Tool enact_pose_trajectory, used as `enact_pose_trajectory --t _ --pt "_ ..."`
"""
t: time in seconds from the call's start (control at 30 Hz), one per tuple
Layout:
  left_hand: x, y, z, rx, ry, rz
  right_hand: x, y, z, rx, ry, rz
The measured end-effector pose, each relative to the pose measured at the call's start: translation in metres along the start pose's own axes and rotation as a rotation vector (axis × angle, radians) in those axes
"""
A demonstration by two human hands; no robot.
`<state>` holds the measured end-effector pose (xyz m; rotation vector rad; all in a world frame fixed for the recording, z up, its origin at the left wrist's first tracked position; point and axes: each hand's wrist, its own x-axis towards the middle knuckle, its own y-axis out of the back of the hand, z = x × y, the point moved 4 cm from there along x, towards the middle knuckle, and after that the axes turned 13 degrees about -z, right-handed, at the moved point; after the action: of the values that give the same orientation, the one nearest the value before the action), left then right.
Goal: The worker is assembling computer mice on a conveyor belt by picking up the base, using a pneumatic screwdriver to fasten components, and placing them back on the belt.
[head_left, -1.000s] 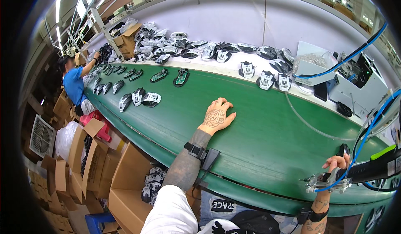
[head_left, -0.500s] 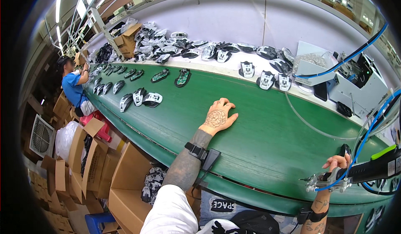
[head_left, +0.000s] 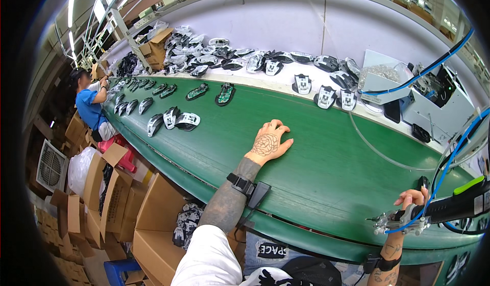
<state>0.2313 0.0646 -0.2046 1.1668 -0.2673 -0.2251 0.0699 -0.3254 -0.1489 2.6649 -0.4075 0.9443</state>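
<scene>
My left hand (head_left: 269,140) rests palm down on the green belt (head_left: 316,158), fingers spread, holding nothing. To its upper left lies a mouse part with a bare green circuit board (head_left: 224,94). White-and-black mouse shells (head_left: 187,121) sit farther left on the belt. My right hand (head_left: 410,198) is at the lower right, beneath a black powered screwdriver (head_left: 451,207) with a metal clamp on its front end. Its visible fingers are slightly curled and apart; the tool hides the palm. A small dark piece (head_left: 422,182) lies just beyond those fingers.
White mouse shells (head_left: 302,84) line the back ledge, with a bigger heap at left. A screw feeder machine (head_left: 434,99) stands at back right. Blue air hoses (head_left: 449,161) hang over the right side. Cardboard boxes (head_left: 158,224) stand below the belt; a person in blue (head_left: 89,102) works far left.
My left hand has slid very slightly to the right. The person at far left has shifted an arm a little. My right hand and the screwdriver look the same.
</scene>
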Motion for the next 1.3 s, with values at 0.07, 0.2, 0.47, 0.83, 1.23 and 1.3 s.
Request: enact_pose_trajectory --t 0.07,0.2,0.47,0.83,1.23,1.3 --pt "0.0 0.0 0.0 -0.001 -0.002 0.003 0.001 -0.002 -0.001 -0.005 0.003 0.001" --pt "0.0 -0.001 0.002 0.005 -0.011 0.002 0.001 0.0 0.001 0.021 0.056 -0.017" --pt "0.0 -0.001 0.003 -0.011 -0.033 -0.002 0.001 0.002 0.003 0.03 0.084 -0.047" --pt "0.0 -0.001 0.007 -0.011 -0.061 -0.03 0.001 0.001 0.001 0.024 0.066 -0.036" --pt "-0.001 0.0 0.011 -0.03 -0.1 -0.04 0.0 -0.002 0.0 0.022 0.015 -0.003" --pt "-0.001 0.001 0.011 -0.032 -0.108 -0.034 0.001 -0.003 -0.002 0.027 0.018 -0.006"
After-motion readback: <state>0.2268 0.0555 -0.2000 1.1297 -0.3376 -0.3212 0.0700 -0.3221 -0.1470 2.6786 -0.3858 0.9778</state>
